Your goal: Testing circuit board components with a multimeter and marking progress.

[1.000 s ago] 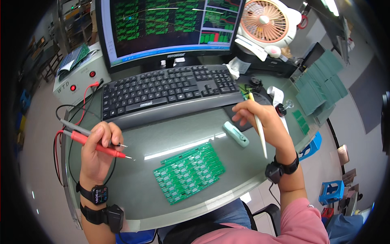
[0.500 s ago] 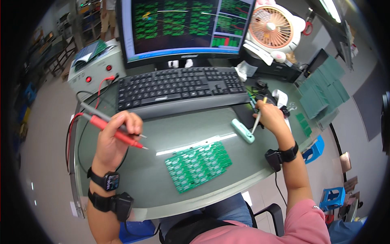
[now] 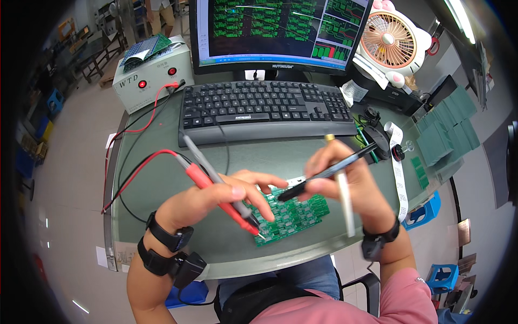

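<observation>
In my left hand (image 3: 216,197) are a red test probe (image 3: 200,175) and a grey test probe (image 3: 202,156), held under the thumb with tips pointing down. Its other fingers stretch over the near-left part of a green circuit board panel (image 3: 302,220) on the desk; whether they touch it I cannot tell. Above the panel's right side, my right hand (image 3: 348,173) grips a black pen (image 3: 326,171), its dark end toward my left fingers. A pale stick with a yellowish end (image 3: 344,200) hangs from that same hand, blurred by motion.
Beyond the panel lie a black keyboard (image 3: 264,105) and a monitor (image 3: 280,32). A grey box with red buttons (image 3: 154,73) stands at left, wired to the probes. At right are a mouse (image 3: 376,137), a paper strip (image 3: 398,178), green sheets (image 3: 445,135) and a fan (image 3: 388,40).
My left hand has moved right and down over the panel with both probes. My right hand has come back toward it, now with a black pen beside the pale stick. The view has shifted.
</observation>
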The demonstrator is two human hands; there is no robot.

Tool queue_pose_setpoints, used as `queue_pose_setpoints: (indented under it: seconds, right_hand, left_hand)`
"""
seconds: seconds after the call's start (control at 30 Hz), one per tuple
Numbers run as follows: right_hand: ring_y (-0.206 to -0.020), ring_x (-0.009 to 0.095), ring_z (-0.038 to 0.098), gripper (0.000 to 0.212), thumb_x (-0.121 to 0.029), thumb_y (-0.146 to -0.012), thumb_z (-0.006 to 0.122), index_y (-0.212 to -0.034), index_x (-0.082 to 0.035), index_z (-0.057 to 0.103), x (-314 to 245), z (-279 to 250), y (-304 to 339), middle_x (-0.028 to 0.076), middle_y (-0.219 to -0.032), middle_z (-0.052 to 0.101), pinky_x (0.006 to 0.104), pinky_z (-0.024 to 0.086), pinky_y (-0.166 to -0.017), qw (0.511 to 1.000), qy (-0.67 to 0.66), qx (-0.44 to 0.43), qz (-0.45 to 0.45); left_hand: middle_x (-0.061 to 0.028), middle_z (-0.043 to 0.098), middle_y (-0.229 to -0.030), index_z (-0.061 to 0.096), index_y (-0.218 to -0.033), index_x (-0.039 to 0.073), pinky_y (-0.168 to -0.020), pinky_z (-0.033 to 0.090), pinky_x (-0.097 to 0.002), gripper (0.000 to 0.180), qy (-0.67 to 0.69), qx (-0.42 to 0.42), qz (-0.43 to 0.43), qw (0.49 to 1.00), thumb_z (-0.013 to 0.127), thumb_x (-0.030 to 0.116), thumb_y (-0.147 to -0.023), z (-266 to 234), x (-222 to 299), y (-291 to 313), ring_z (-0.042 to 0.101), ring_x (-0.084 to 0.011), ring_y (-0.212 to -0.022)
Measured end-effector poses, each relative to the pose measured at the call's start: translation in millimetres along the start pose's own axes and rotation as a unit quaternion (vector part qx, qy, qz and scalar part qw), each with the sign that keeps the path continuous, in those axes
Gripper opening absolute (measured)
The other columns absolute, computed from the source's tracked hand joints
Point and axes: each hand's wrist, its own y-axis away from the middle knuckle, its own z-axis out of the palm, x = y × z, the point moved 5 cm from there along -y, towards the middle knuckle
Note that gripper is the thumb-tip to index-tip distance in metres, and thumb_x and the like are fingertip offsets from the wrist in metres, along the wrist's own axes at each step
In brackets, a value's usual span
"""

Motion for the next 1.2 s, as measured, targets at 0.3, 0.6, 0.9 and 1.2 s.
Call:
queue_pose_setpoints:
  seconds: [0.3,0.6,0.9,1.2]
  right_hand:
    - [-0.061,0.008,0.06,0.022,-0.015,-0.087,0.071,-0.088,-0.003,0.052,20,38,-14,0.006,-0.076,0.063,0.0215,0.047,-0.052,0.994,-0.076,-0.012,0.076]
    - [-0.059,0.013,0.059,0.01,-0.013,-0.096,0.055,-0.101,-0.005,0.051,-5,-10,-13,0.007,-0.07,0.057,0.0299,0.051,-0.056,0.993,-0.045,0.031,-0.102]
    - [-0.107,0.029,0.055,0.05,-0.044,-0.07,0.074,-0.103,-0.011,0.057,16,43,17,0.007,-0.123,0.059,0.0417,0.041,-0.09,0.804,0.528,-0.233,-0.146]
    - [-0.108,0.027,0.053,0.054,-0.043,-0.065,0.078,-0.102,-0.012,0.055,-4,37,12,0.007,-0.132,0.053,0.0447,0.036,-0.094,0.817,0.527,-0.149,-0.18]
  left_hand:
    - [-0.0126,0.062,-0.069,0.071,-0.073,-0.003,-0.068,0.042,-0.0308,0.052,0.109,-0.038,-0.08,0.99,0.038,0.033,-0.091,11,-1,1,0.053,-0.0207,-0.069]
    - [-0.0036,0.043,-0.06,0.059,-0.055,0.002,-0.073,0.044,-0.0347,0.054,0.351,0.041,0.098,0.93,0.033,0.031,-0.093,-34,2,8,0.041,-0.0169,-0.066]
    - [-0.0024,0.051,-0.075,0.061,-0.1,-0.008,-0.082,0.055,-0.0415,0.031,0.292,0.197,-0.028,0.936,0.044,0.016,-0.092,-48,-19,7,0.058,-0.014,-0.064]
    - [-0.0001,0.052,-0.061,0.064,-0.094,-0.002,-0.061,0.056,-0.0296,0.032,0.035,0.175,-0.202,0.963,0.061,0.03,-0.093,-26,-25,8,0.053,-0.0073,-0.054]
